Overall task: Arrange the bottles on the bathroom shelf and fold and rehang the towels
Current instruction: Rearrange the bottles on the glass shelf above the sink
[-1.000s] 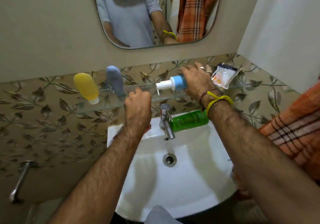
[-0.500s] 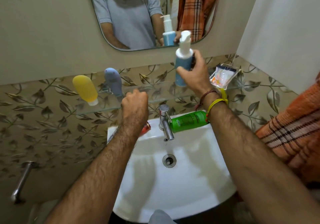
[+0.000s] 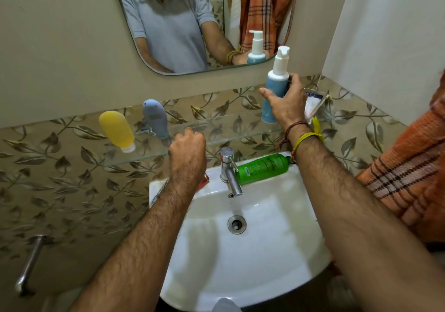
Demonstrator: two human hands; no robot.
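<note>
Since a moment ago our right hand (image 3: 286, 105) has stood the blue pump bottle (image 3: 275, 87) upright on the glass shelf (image 3: 216, 128), fingers wrapped round it, left hand (image 3: 187, 152) curled, grasp unclear, green bottle (image 3: 263, 168) below our right wrist.

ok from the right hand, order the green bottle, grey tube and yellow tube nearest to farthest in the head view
1. Green bottle: lying on the sink's back ledge, below the right hand.
2. Grey tube: cap-down on the glass shelf, well to the left.
3. Yellow tube: cap-down at the shelf's far left end.
</note>
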